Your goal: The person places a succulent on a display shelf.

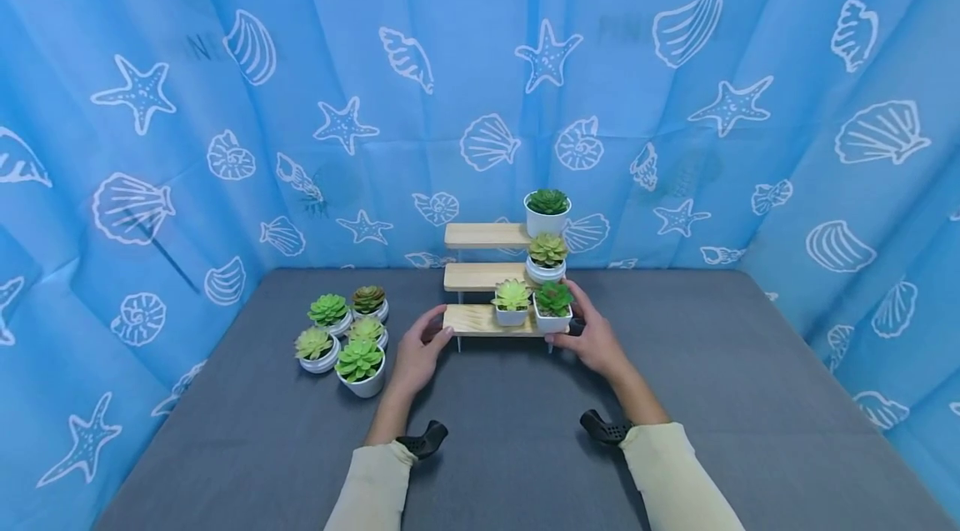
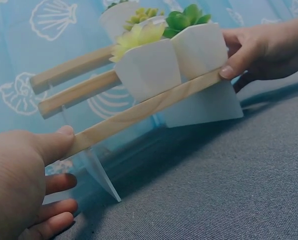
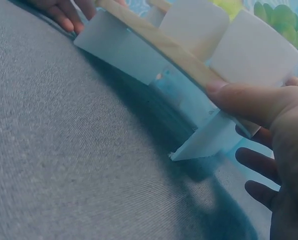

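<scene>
A three-tier wooden plant stand with clear side supports stands at the back of the table. My left hand pinches the left end of its lowest shelf, thumb on the front edge, other fingers below in the left wrist view. At the right end my right hand grips the same shelf, thumb on the front edge. Two potted succulents, a pale green one and a dark green one, sit on that shelf's right half. One succulent stands on the middle tier's right end, another on the top tier's.
Left of the stand, several potted succulents are grouped on the grey cloth, among them a bright green one in front and a brownish one at the back. A blue seashell curtain hangs close behind the stand.
</scene>
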`<state>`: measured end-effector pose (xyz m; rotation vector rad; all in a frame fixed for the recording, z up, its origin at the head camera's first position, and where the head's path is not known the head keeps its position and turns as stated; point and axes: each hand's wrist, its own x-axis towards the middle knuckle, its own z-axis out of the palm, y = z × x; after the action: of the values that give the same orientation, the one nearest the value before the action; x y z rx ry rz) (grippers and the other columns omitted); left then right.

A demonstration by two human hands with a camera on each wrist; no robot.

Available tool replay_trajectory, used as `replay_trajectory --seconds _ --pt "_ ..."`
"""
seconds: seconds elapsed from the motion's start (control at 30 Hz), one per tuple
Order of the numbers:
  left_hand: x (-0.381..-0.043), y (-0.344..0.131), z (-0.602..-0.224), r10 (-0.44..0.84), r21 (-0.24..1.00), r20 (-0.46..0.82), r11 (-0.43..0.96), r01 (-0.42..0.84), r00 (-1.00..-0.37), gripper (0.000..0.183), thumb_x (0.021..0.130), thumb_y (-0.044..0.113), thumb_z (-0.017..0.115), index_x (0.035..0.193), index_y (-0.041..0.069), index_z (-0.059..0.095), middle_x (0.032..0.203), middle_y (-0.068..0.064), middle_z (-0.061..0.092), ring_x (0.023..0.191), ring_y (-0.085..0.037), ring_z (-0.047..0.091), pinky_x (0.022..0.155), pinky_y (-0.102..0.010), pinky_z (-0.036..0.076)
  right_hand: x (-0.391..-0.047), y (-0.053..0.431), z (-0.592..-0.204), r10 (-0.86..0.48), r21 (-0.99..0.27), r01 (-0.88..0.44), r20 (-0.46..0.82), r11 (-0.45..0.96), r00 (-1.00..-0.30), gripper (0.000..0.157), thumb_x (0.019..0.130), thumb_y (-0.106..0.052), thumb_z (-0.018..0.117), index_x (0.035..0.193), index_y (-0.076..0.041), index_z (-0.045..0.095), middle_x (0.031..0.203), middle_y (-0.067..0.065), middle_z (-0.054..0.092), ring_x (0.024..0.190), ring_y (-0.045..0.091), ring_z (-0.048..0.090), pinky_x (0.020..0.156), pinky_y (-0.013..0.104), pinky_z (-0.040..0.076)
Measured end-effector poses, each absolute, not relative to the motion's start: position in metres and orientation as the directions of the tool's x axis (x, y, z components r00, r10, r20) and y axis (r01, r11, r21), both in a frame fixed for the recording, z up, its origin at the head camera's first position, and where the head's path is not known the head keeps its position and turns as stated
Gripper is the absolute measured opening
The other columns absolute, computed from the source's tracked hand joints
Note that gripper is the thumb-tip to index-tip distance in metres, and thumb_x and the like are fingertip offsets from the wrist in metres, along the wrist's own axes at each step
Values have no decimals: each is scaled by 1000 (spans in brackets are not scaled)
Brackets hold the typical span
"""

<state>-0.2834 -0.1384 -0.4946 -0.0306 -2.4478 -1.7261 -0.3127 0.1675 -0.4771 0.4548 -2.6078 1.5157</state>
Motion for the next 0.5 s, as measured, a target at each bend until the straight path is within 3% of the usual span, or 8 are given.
replay_trajectory --seconds 0.5 --pt "-282 -137 -494 -79 932 123 351 88 -989 46 97 30 61 142 21 52 134 -7 56 121 -25 53 100 -47 42 -312 169 -477 -215 -820 -317 241 476 -946 98 78 -14 83 155 -23 23 135 26 52 126 42 46 103 66 27"
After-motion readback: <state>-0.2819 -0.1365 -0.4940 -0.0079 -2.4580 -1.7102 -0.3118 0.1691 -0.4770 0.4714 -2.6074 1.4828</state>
